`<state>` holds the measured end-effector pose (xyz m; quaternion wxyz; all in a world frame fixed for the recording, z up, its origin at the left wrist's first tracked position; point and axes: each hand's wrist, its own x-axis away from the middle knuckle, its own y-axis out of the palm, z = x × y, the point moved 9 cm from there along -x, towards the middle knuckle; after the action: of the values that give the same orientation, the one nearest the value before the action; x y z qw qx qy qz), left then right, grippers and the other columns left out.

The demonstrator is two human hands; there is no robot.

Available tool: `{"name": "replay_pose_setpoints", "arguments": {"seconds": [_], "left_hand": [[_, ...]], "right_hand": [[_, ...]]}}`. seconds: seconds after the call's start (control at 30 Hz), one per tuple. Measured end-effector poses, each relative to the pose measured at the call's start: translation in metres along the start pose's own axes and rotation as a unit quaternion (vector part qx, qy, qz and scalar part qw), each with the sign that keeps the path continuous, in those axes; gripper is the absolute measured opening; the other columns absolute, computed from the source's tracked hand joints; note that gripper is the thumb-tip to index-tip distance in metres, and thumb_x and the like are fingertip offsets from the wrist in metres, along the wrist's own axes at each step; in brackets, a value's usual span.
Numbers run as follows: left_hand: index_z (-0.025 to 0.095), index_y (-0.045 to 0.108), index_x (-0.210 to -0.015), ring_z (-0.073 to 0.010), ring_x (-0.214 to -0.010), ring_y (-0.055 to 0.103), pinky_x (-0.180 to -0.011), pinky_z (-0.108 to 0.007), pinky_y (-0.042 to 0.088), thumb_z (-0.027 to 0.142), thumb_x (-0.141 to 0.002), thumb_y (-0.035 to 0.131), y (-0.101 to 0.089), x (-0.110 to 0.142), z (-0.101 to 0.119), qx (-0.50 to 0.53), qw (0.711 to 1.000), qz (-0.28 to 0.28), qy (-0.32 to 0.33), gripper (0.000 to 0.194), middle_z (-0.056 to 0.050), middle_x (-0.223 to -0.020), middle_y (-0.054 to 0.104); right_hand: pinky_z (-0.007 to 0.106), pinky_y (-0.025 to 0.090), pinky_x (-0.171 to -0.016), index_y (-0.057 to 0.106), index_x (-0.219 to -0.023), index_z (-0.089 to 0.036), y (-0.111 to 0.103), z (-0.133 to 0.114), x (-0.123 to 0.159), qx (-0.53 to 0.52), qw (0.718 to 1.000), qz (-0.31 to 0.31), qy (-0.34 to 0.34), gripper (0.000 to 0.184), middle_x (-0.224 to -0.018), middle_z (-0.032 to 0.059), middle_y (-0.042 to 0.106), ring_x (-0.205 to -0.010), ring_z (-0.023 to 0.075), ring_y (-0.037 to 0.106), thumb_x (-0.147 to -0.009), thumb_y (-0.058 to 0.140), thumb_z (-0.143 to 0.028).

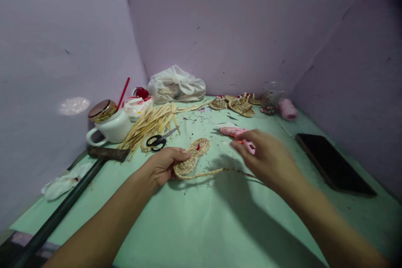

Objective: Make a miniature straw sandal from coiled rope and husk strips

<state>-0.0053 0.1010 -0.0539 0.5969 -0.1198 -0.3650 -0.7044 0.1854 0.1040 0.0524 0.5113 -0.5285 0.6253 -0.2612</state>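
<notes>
My left hand (168, 162) holds a small coiled sole of braided straw (188, 165) between thumb and fingers. The sole has a small red mark near its far end. From its near edge a loose braid (216, 171) trails right and passes out of sight by my right wrist. My right hand (266, 155), blurred by motion, is over a pink glue gun (230, 131), with thumb and forefinger a little apart. Part of the gun's handle shows between them; whether they touch it is unclear. Black-handled scissors (160, 139) lie open beyond my left hand.
At left are a hammer (108, 153), a white mug (117, 127) with a jar leaning on it, and straw strips (150, 121). A plastic bag (177, 86), small straw slippers (240, 104) and pink thread (287, 109) stand at the back. A phone (333, 163) lies right.
</notes>
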Motion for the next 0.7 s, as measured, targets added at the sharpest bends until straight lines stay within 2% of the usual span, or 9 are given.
{"name": "replay_pose_setpoints", "arguments": {"seconds": [0.07,0.13,0.23,0.37,0.47,0.6,0.7], "left_hand": [[0.007,0.061,-0.069,-0.0125,-0.049,0.058,-0.050,-0.022,0.047,0.005,-0.065,0.058,0.004,0.002,0.000,-0.003,1.000,-0.014,0.005,0.005,-0.006,-0.058,0.063],[0.006,0.061,-0.066,-0.0119,-0.046,0.057,-0.048,-0.022,0.045,0.006,-0.064,0.059,0.005,0.002,0.000,-0.015,1.000,-0.020,0.010,0.002,-0.005,-0.055,0.062],[0.005,0.062,-0.069,-0.0112,-0.047,0.056,-0.049,-0.021,0.045,0.008,-0.064,0.061,0.003,0.000,0.001,-0.045,0.998,-0.016,0.029,0.005,-0.006,-0.057,0.063],[0.004,0.064,-0.080,-0.0115,-0.053,0.058,-0.054,-0.021,0.046,0.013,-0.066,0.062,0.004,-0.002,0.000,-0.087,0.995,-0.026,0.047,0.017,-0.010,-0.068,0.066],[0.004,0.065,-0.083,-0.0116,-0.053,0.057,-0.052,-0.021,0.044,0.015,-0.064,0.063,0.006,0.000,0.000,-0.116,0.992,-0.022,0.050,0.022,-0.010,-0.070,0.066],[0.005,0.066,-0.078,-0.0124,-0.052,0.055,-0.050,-0.022,0.042,0.016,-0.058,0.064,0.007,0.002,-0.001,-0.149,0.988,-0.002,0.041,0.022,-0.009,-0.065,0.065],[0.007,0.067,-0.078,-0.0140,-0.054,0.054,-0.051,-0.023,0.040,0.020,-0.057,0.063,0.007,0.002,0.000,-0.229,0.972,0.010,0.054,0.024,-0.007,-0.063,0.063]], "right_hand": [[0.026,0.035,-0.050,0.062,-0.085,-0.021,0.014,-0.025,0.022,-0.079,0.993,-0.076,-0.037,0.032,-0.071,0.0033,0.064,-0.055,0.0156,0.054,-0.071,0.056,-0.049],[0.026,0.036,-0.049,0.060,-0.083,-0.020,0.026,-0.037,0.038,-0.113,0.986,-0.110,-0.052,0.031,-0.065,0.0019,0.062,-0.056,0.0169,0.054,-0.067,0.062,-0.047],[0.026,0.040,-0.053,0.058,-0.076,-0.019,0.038,-0.040,0.046,-0.167,0.975,-0.125,-0.074,0.016,-0.067,0.0026,0.061,-0.060,0.0165,0.056,-0.074,0.058,-0.035],[0.026,0.041,-0.056,0.058,-0.076,-0.018,0.036,-0.041,0.044,-0.225,0.961,-0.101,-0.124,0.010,-0.072,0.0042,0.059,-0.062,0.0150,0.055,-0.079,0.052,-0.025],[0.027,0.042,-0.057,0.058,-0.076,-0.018,0.034,-0.033,0.042,-0.246,0.962,-0.076,-0.085,0.008,-0.074,0.0041,0.059,-0.064,0.0151,0.055,-0.077,0.053,-0.024],[0.029,0.042,-0.059,0.060,-0.074,-0.019,0.038,-0.019,0.042,-0.232,0.970,-0.066,-0.009,0.006,-0.072,0.0022,0.061,-0.064,0.0164,0.056,-0.073,0.057,-0.025],[0.029,0.042,-0.059,0.060,-0.071,-0.020,0.042,-0.013,0.042,-0.224,0.972,-0.063,0.008,0.007,-0.071,0.0021,0.062,-0.065,0.0170,0.056,-0.071,0.058,-0.026]]}}
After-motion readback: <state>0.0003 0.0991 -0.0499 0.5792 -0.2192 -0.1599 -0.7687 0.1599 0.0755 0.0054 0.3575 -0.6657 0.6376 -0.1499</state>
